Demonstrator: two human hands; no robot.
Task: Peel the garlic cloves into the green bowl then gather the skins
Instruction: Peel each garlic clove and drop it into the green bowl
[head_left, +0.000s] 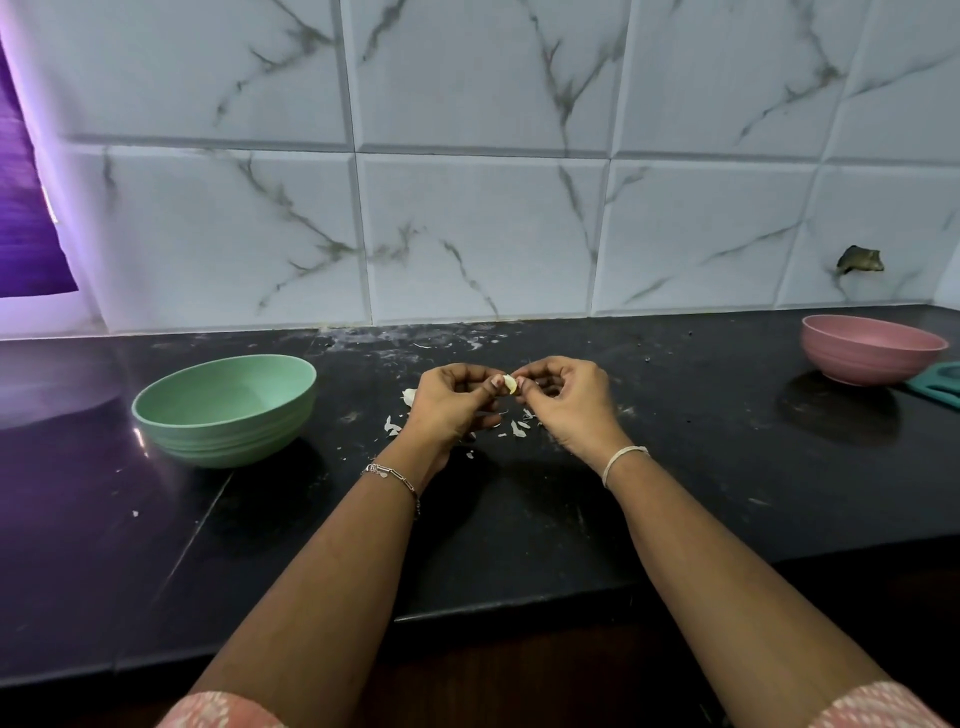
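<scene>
A pale garlic clove (509, 384) is pinched between the fingertips of both hands above the black counter (675, 467). My left hand (451, 406) grips it from the left, my right hand (563, 402) from the right. White garlic skins (518, 427) lie scattered on the counter beneath and around the hands, with a larger piece of garlic (409, 397) just left of my left hand. The green bowl (224, 408) stands to the left of the hands; its visible inside looks bare.
A pink bowl (872, 348) sits at the far right by the wall, with a teal object (937, 385) beside it, cut off by the frame edge. A marble-tiled wall backs the counter. The counter's front edge runs under my forearms.
</scene>
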